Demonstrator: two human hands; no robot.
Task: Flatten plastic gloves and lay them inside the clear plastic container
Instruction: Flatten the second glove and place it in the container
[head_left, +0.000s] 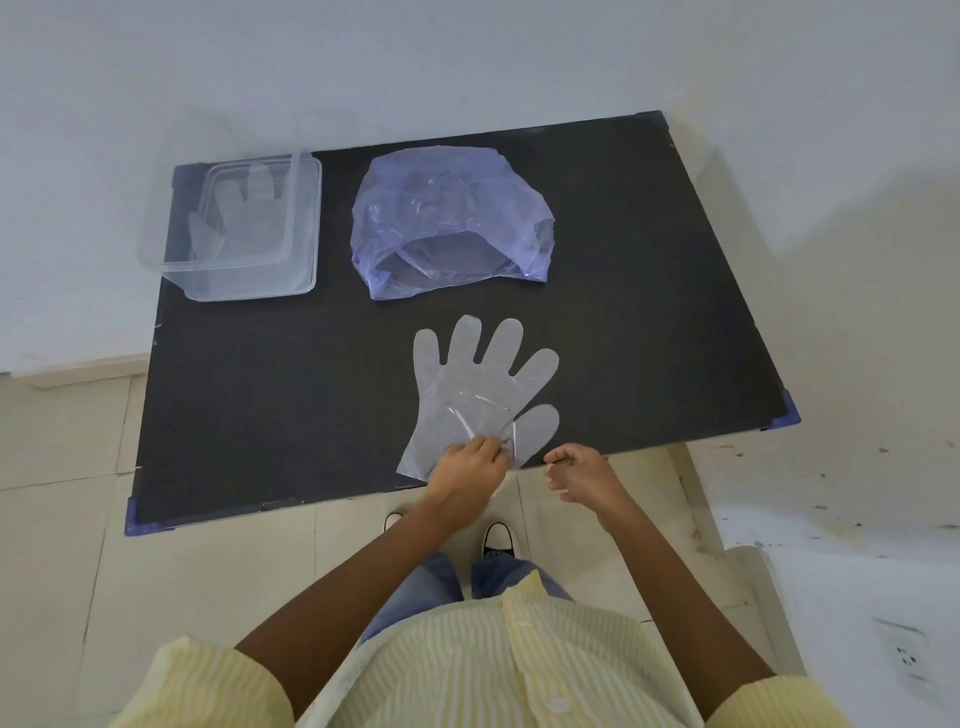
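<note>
A clear plastic glove (480, 382) is spread on the black table (270, 395), near the front edge, a little right of the middle. Its four fingers are pointed away from the person and its thumb is turned to the right. It lies mostly flat, but some creases are seen in the palm near the cuff. The cuff end is covered by the left hand (470, 467), which is laid on it with the fingers bent down; the plastic seems to be pinched by the fingertips, though this cannot be told for sure. The right hand (582, 473) is kept just beside the glove, at the table edge, loosely curled, and nothing is held in it.

A blue plastic bag (447, 218) is placed behind the glove, its open mouth turned to the person. The clear container (306, 218) stands at the far left corner of the table, without a lid on it, and another glove (236, 218) is already laid flat inside. Under the table edge, blue jeans (415, 592) and black-and-white shoes (496, 538) are seen on the pale floor tiles (67, 519).
</note>
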